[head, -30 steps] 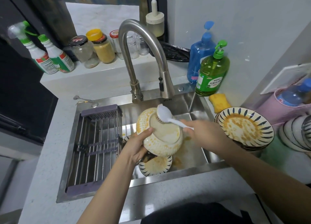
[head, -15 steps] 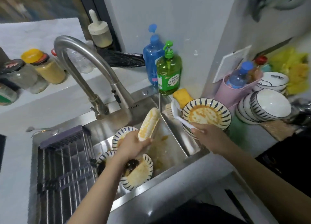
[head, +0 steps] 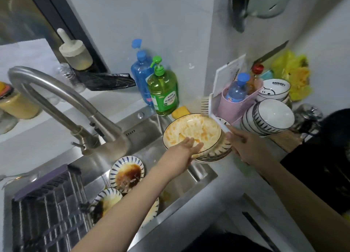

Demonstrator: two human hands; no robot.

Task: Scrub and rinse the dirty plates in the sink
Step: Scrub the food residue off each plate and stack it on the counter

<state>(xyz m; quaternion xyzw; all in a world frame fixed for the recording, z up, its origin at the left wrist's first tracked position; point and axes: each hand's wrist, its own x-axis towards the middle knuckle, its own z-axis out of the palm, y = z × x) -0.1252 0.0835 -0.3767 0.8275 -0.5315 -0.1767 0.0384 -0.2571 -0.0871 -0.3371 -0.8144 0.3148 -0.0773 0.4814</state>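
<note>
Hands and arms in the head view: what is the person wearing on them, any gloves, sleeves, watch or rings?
Nothing shows on either one. The left hand and the right hand are bare, with no gloves, and no ring or watch is visible. Both forearms are uncovered as far as the frame shows; no sleeve or cuff comes into view. Dark clothing shows at the lower right edge, by the right arm.

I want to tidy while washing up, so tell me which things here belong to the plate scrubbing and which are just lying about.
Job:
- soapy yellow-smeared plate, left hand holding it
- white dish brush, gripped by right hand
- sauce-stained blue-patterned plate in steel sink
- curved steel faucet
- green detergent bottle

Lying about:
- stacked clean white bowls
- pink caddy
- blue pump bottle
</note>
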